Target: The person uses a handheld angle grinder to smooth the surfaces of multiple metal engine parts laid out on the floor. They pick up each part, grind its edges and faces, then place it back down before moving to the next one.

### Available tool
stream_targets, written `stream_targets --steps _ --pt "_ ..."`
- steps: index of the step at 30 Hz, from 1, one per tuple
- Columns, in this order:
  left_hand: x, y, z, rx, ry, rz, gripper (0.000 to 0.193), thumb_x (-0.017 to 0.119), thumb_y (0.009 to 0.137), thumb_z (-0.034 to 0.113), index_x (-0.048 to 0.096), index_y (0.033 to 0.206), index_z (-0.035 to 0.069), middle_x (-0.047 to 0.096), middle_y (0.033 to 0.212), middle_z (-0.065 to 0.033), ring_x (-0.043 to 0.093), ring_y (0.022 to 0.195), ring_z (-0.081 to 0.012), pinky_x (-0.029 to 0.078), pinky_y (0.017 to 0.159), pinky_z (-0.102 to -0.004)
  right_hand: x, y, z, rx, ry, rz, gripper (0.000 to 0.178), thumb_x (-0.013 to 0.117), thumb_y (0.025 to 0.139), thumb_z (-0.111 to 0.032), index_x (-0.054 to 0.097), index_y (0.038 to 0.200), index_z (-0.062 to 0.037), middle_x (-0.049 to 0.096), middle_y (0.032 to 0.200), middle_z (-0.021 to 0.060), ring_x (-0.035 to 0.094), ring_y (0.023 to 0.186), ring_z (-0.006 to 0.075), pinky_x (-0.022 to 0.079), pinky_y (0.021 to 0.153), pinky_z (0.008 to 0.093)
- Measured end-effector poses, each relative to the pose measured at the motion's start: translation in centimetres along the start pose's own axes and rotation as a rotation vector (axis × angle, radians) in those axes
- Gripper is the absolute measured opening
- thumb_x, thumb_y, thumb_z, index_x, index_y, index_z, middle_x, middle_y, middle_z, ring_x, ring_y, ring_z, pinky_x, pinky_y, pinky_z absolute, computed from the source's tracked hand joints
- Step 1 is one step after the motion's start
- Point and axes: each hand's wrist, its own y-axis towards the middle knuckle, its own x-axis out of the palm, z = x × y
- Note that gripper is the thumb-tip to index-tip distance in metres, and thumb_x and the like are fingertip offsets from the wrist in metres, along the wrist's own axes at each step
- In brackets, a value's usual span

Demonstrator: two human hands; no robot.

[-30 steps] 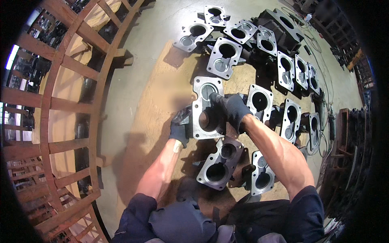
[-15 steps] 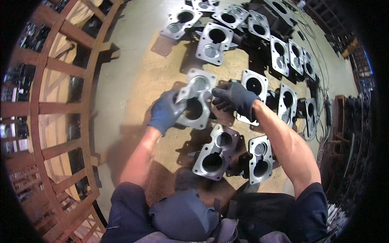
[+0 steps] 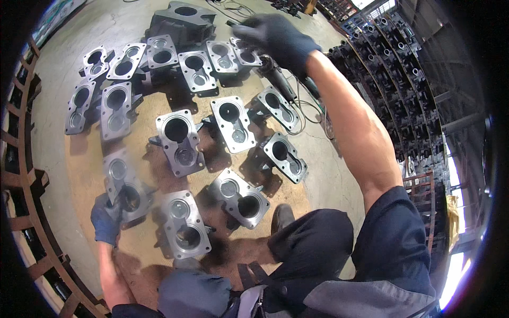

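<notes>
My left hand [image 3: 105,216], in a dark blue glove, grips the lower left edge of a grey metal casting [image 3: 115,168]. This casting has a flat flange with two round bores, and its lower bore is partly blurred. My right hand [image 3: 283,42], gloved too, is stretched far forward beyond the castings. Its fingers are blurred beside a short black bar-like object [image 3: 231,23]; whether they hold it cannot be made out. Below that hand lies a dark hand-held power tool [image 3: 279,79] with a cable. A similar casting [image 3: 185,225] stands right of the one at my left hand.
Several matching castings, one of them a middle casting [image 3: 179,143], stand on a tan board [image 3: 151,108]. A large dark casting [image 3: 183,24] is at the back. Cables [image 3: 305,114] trail over the concrete floor. Brown metal racking [image 3: 26,159] borders the left; stacked dark parts [image 3: 387,74] rise at right.
My view has swung to the right. My right hand has gone from near the casting to far forward by the power tool. The left hand still grips the casting.
</notes>
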Motion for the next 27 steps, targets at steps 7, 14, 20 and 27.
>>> stream_targets --steps 7,14,20,27 --pt "-2.7 0.7 2.8 -0.141 0.225 -0.146 0.037 0.071 0.089 0.040 0.072 0.090 0.003 0.070 0.094 -0.0213 0.069 0.084 -0.0398 0.053 0.072 -0.0450 1.5 -8.0 21.0 0.475 0.203 0.047 0.044 0.065 0.099 -0.042 0.069 0.114 -0.0007 0.074 0.092 0.0075 0.065 0.077 0.0095 0.052 0.069 0.0276" --pt "-5.5 1.2 6.1 -0.087 0.433 -0.322 0.040 0.071 0.088 0.040 0.072 0.101 0.002 0.072 0.104 -0.0220 0.068 0.101 -0.0393 0.052 0.088 -0.0455 9.1 -8.0 40.5 0.581 0.095 0.049 0.040 0.065 0.094 -0.038 0.072 0.105 -0.0003 0.074 0.090 0.0189 0.071 0.085 0.0321 0.054 0.078 0.0386" --pt "-7.7 -1.6 15.3 -0.226 0.480 -0.343 0.047 0.074 0.084 0.040 0.071 0.110 0.001 0.072 0.108 -0.0228 0.068 0.103 -0.0395 0.053 0.092 -0.0457 16.3 -2.1 43.9 0.756 0.081 0.134 0.070 0.072 0.075 -0.049 0.062 0.127 -0.0045 0.067 0.123 0.0273 0.066 0.114 0.0411 0.051 0.098 0.0473" --pt "-4.3 -0.4 20.2 -0.157 0.566 -0.468 0.038 0.070 0.086 0.038 0.072 0.114 0.012 0.071 0.107 -0.0208 0.067 0.101 -0.0423 0.054 0.087 -0.0480 21.3 1.3 52.2 0.834 -0.063 0.065 0.069 0.074 0.078 -0.040 0.056 0.135 -0.0051 0.065 0.128 0.0251 0.064 0.117 0.0423 0.052 0.101 0.0477"
